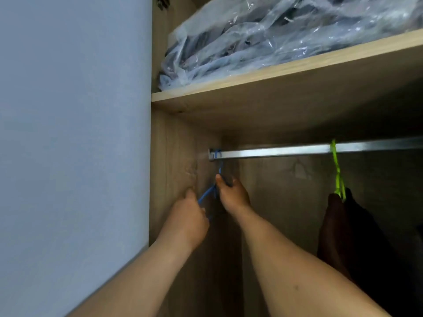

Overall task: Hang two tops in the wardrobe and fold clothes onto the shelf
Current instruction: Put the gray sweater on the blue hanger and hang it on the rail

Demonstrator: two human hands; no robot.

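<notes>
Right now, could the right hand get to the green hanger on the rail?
Probably yes. The right hand is busy gripping the blue hanger, but only open space lies along the rail to the green hanger.

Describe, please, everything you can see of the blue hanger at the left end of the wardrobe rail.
The thin blue plastic hanger hangs by its hook from the far left end of the shiny metal rail, beside the wooden side wall. It looks bare. The left hand grips its sloping arm; the right hand pinches it just below the neck. The hands hide its lower part.

A pale blue-grey wall stands left of the dim wooden wardrobe side panel.
</notes>
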